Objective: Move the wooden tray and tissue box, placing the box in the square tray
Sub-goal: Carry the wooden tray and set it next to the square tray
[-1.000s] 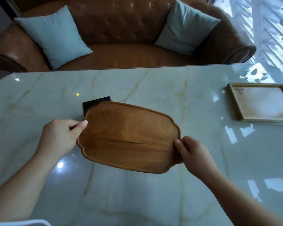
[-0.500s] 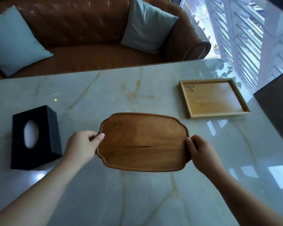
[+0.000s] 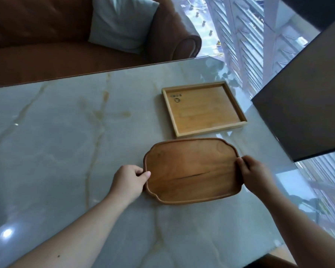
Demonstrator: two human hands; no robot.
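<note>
Head view, single entry.

Landmark: the pale rectangular light-wood square tray, raised rim all round, a small dark stamp in its far-left corner, interior bare. It lies flat on the glossy grey-white marble table toward the table's right end, and by the task it is the place meant for the box.

Item: the dark brown scalloped-edge wooden tray, shallow, with a dark grain line across its floor. It sits just nearer the person than the square tray, the two rims close but apart. Whether it rests on the marble or is held a little above it cannot be told.

Left hand: curled round the wooden tray's left end, thumb on the rim, fingers tucked beneath.

Right hand: closed on the right end in the same manner, thumb on top. The grip at opposite ends likely serves to keep the long tray level and to steer it square with the landmark.

Tissue box: not in view, so its place cannot be given.

Surroundings: beyond the square tray, a brown leather sofa with a pale blue cushion; to its right, a dark panel.

Judgement: the tray is about placed, and the box step is not yet begun.
</note>
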